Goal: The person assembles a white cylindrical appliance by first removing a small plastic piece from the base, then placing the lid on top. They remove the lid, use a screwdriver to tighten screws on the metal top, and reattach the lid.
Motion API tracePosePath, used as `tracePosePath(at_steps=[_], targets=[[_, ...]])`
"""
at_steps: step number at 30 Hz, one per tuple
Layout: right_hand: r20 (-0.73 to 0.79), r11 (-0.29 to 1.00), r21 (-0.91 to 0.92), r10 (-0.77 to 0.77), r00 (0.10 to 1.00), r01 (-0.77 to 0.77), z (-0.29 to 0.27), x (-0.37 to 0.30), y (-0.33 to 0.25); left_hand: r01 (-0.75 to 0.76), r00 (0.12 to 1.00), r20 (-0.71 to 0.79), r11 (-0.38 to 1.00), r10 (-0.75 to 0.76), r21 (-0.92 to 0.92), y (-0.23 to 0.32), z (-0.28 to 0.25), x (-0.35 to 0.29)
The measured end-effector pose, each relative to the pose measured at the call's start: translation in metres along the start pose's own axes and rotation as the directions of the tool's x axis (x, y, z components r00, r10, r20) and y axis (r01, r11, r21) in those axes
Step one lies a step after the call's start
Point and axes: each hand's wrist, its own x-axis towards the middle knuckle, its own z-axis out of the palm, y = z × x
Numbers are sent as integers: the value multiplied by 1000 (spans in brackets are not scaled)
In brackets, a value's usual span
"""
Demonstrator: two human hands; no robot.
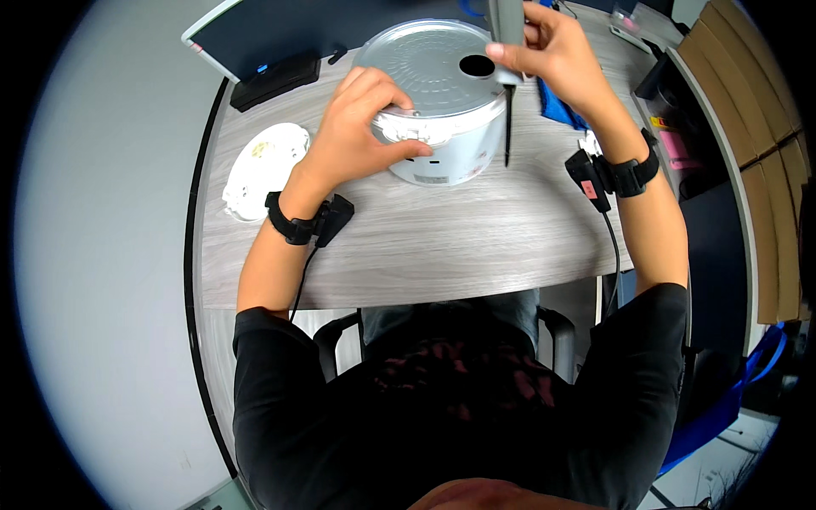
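Observation:
A round white appliance [459, 153], like a rice cooker body, stands on the table with a grey metal disc [416, 72] on top; a dark round hole shows at the disc's right side. My left hand [365, 123] grips the front-left rim, fingers over the edge and thumb below on the white side. In my right hand [548, 51] is a grey electric screwdriver [507, 38], its long black bit pointing down past the appliance's right side. The top of the screwdriver is cut off by the picture's edge. Left of the appliance lies a white round plastic cover [280, 153].
A black box [276, 82] rests at the back left before a dark panel with a white frame. Blue cloth [557, 109] lies beneath my right forearm. Cardboard boxes [748, 85] line the right side. Cables hang from black straps on both wrists.

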Motion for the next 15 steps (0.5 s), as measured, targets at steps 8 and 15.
tracePosePath(at_steps=[8, 15], targets=[[-44, 966, 245, -73, 996, 82, -9, 1, -66, -117, 992, 43, 992, 115, 41, 39, 20, 18], [-122, 971, 191, -125, 985, 147, -9, -4, -87, 208, 960, 257, 901, -113, -380, 52, 21, 45]])
